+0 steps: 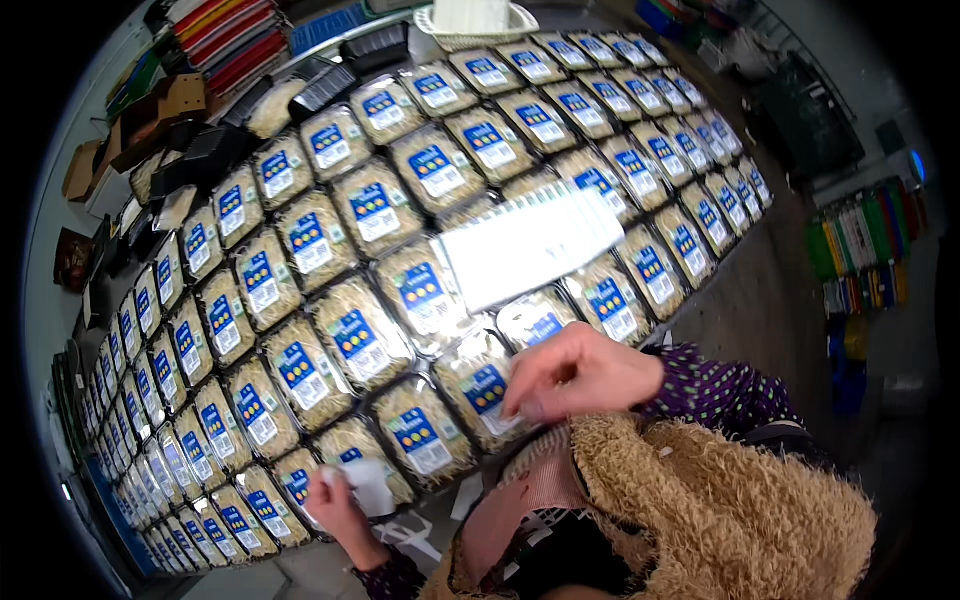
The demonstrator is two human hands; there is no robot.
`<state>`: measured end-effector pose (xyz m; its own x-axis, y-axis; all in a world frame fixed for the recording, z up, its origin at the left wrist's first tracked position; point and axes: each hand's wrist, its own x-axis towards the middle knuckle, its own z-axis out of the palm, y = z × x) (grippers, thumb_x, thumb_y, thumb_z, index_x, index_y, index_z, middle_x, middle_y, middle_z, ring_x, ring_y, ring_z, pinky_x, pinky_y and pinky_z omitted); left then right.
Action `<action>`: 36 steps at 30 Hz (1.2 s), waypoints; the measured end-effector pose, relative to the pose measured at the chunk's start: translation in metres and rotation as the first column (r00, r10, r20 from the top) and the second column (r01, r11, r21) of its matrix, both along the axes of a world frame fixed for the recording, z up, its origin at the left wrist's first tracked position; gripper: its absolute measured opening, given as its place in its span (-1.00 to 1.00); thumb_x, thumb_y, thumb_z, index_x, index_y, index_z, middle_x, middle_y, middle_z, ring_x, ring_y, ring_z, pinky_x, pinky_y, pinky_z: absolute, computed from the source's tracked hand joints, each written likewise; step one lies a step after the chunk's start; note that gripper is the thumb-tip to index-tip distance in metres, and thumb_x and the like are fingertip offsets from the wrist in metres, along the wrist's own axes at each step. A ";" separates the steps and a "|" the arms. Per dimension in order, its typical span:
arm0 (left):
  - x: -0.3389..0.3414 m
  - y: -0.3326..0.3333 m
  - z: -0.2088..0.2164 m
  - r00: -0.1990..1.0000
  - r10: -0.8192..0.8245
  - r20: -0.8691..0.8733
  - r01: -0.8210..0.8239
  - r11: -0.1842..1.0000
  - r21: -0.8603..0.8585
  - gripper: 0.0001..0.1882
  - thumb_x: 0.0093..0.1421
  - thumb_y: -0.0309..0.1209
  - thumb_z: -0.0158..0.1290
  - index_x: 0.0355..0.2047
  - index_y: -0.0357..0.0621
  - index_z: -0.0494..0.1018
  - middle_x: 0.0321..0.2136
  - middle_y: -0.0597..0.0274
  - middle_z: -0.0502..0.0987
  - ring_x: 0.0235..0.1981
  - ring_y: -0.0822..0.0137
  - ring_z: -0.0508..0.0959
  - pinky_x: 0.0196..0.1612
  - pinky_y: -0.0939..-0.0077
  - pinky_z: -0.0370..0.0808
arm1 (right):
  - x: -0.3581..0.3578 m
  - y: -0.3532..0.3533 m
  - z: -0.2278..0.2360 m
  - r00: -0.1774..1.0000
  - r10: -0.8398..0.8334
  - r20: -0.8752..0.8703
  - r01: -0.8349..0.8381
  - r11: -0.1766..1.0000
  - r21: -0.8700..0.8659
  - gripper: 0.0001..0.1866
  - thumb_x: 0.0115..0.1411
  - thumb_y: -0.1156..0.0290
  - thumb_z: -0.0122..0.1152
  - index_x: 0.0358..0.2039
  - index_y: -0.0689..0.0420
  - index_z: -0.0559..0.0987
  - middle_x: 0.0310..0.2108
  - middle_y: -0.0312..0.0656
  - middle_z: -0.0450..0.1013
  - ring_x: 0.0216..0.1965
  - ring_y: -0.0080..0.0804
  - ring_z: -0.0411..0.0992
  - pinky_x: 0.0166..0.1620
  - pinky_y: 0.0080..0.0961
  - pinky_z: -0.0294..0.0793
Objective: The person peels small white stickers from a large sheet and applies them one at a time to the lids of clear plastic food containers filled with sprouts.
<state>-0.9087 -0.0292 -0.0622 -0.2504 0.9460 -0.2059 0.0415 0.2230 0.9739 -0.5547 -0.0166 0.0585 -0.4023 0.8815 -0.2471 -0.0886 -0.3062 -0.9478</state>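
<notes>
Rows of clear-lidded black trays [360,335] fill the table, packed with pale, thin, sprout-like strands and bearing blue and white labels. At the near edge my left hand [340,510] pinches a white slip of paper [372,487], which hangs over one tray and partly hides its label. My right hand [585,372] is over the near trays to the right, thumb and fingers drawn together. Something small and pale may be at those fingertips, but it is too blurred to name. Beyond it, a white sheet [530,245] with a patterned edge lies across several trays.
Empty black trays [325,88] and cardboard boxes [180,97] crowd the far left. A stack of red, white and yellow crates [225,40] rises behind them. A white basket [480,38] stands at the far edge. Coloured crates [870,235] are stacked across the floor at right.
</notes>
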 end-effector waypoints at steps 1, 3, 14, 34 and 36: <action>0.009 -0.028 0.002 0.997 -0.074 -0.024 0.071 0.991 -0.118 -0.91 0.19 -0.50 0.08 -0.45 -0.23 0.45 -0.56 0.43 0.42 -0.55 0.63 0.34 -0.51 0.66 0.27 | 0.001 0.002 0.028 0.978 0.160 -0.137 -0.115 0.950 0.290 -0.82 0.15 0.48 0.23 -0.25 0.29 0.59 -0.29 -0.14 0.52 -0.33 -0.45 0.46 -0.27 -0.53 0.45; 0.014 -0.081 -0.031 0.938 -0.208 0.276 0.323 0.811 -0.488 -0.90 0.17 -0.49 0.11 -0.46 -0.25 0.48 -0.57 0.46 0.43 -0.57 0.64 0.29 -0.54 0.63 0.22 | -0.003 -0.008 0.055 0.862 0.386 -0.329 -0.143 0.808 0.571 -0.73 0.09 0.47 0.26 -0.17 0.28 0.55 -0.22 -0.11 0.51 -0.28 -0.36 0.47 -0.22 -0.47 0.47; 0.138 -0.188 -0.175 0.246 -0.456 -0.855 0.369 0.860 -0.352 -0.69 0.04 -0.21 0.20 -0.42 -0.26 0.55 -0.45 -0.09 0.56 -0.38 -0.16 0.52 -0.26 0.04 0.43 | 0.272 0.031 -0.173 0.412 -0.515 0.752 0.365 0.849 0.381 -0.47 -0.12 0.22 0.45 -0.23 0.33 0.50 -0.38 -0.08 0.49 -0.42 -0.17 0.49 -0.29 -0.35 0.46; 0.343 -0.074 0.029 0.935 -0.043 0.351 0.113 0.977 -0.181 -0.05 0.09 -0.39 0.22 0.28 -0.34 -0.20 0.13 -0.12 0.25 0.06 0.31 0.39 -0.03 0.50 0.44 | 0.157 -0.055 -0.121 0.877 -0.159 0.453 -0.376 0.359 0.854 -0.80 -0.11 0.45 0.23 -0.38 0.09 0.56 -0.30 -0.27 0.41 -0.28 -0.30 0.40 -0.29 -0.39 0.36; 0.339 -0.075 0.015 0.966 -0.076 0.248 0.106 0.988 -0.110 -0.18 0.08 -0.36 0.23 0.21 -0.37 0.01 0.00 -0.05 0.38 -0.06 0.37 0.46 -0.11 0.54 0.46 | 0.137 -0.050 -0.123 0.908 -0.147 0.392 -0.328 0.334 0.884 -0.80 -0.13 0.44 0.23 -0.39 0.11 0.56 -0.21 -0.26 0.44 -0.21 -0.28 0.40 -0.21 -0.36 0.36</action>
<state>-0.5701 -0.1041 -0.0472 -0.0931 0.9265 -0.3647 -0.1664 0.3466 0.9231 -0.4176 -0.0665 -0.0646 -0.5896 0.5835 0.5584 0.2674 0.7934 -0.5468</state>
